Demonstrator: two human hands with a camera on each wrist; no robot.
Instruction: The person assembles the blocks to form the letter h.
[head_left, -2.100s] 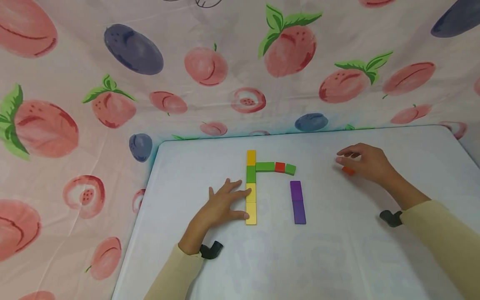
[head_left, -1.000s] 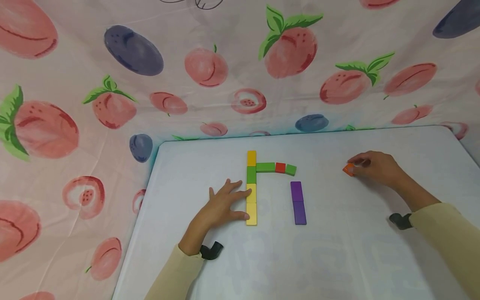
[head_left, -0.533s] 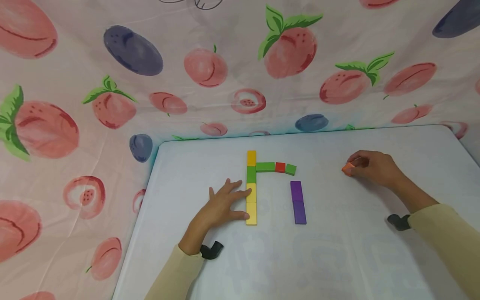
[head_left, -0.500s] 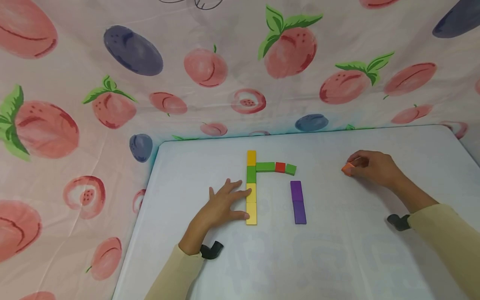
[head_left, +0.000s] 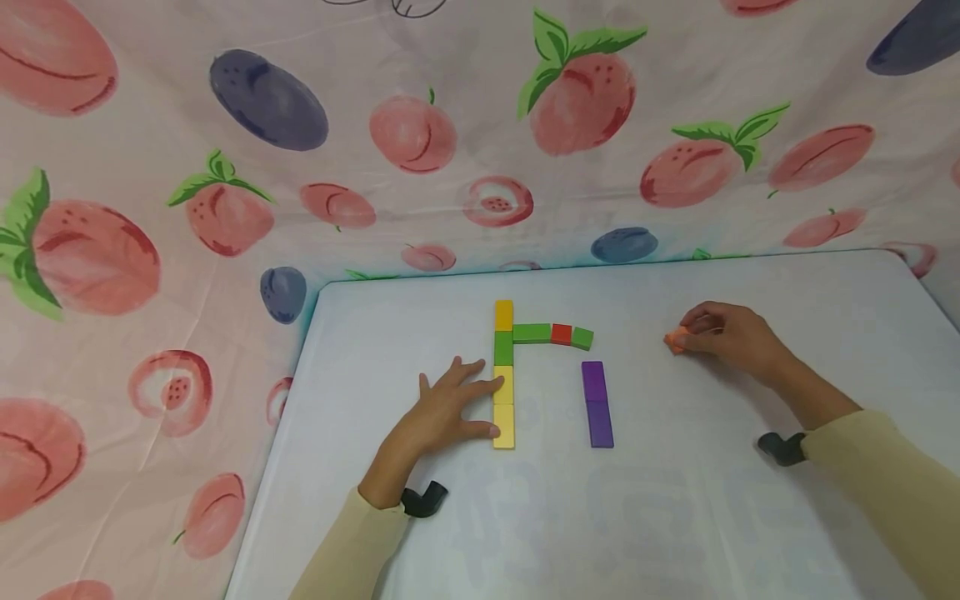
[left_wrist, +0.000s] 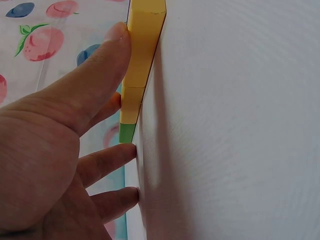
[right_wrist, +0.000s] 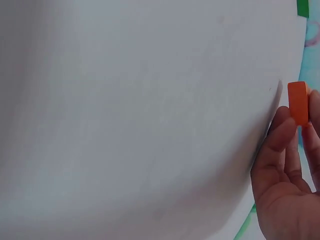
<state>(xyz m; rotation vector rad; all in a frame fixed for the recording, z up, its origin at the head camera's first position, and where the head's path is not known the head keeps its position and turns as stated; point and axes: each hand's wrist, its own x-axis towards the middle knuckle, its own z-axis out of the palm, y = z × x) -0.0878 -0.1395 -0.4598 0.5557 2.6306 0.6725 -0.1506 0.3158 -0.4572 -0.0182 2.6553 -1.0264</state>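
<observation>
My right hand (head_left: 731,337) pinches a small orange block (right_wrist: 298,103) between thumb and fingers, over the right part of the white table. In the head view the orange block (head_left: 676,339) shows just past the fingertips. My left hand (head_left: 442,411) lies with spread fingers beside a column of blocks. Its thumb and a finger touch the two yellow blocks (head_left: 503,426) at the near end. Above these are a green block (head_left: 503,348) and a darker yellow block (head_left: 504,316). In the left wrist view the thumb (left_wrist: 116,37) presses the side of a yellow block (left_wrist: 142,47).
From the column a row runs right: a long green block (head_left: 532,334), a red block (head_left: 561,334) and a short, slightly turned green block (head_left: 582,337). Two purple blocks (head_left: 597,404) form a separate strip below. A fruit-print cloth (head_left: 450,217) borders the white table (head_left: 675,517).
My right hand came down to the orange block, took hold of it and has since shifted a little left with it. The left hand and the laid blocks have stayed in place.
</observation>
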